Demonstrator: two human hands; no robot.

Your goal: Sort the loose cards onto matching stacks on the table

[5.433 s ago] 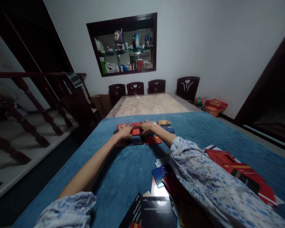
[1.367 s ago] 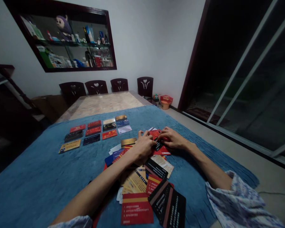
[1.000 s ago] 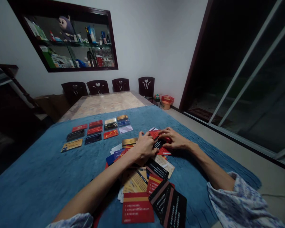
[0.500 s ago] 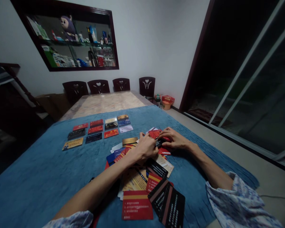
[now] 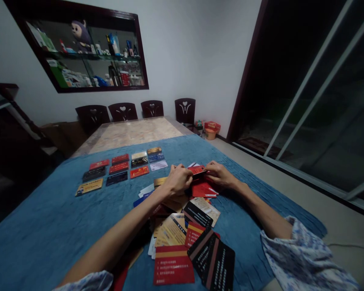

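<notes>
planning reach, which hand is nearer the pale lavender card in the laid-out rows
Left. The left hand is to the right of the pale lavender card, apart from it; the right hand is farther to the right.

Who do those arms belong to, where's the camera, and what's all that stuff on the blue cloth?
There's no robot here: these are a person's two bare hands. Every picture comes from one camera worn on that person's head, looking forward and down. On the blue cloth, some cards lie in neat rows. Nearer the person is a messy heap of cards. The left hand and right hand hold something thin between them, probably a card, but their fingers partly hide it.
</notes>
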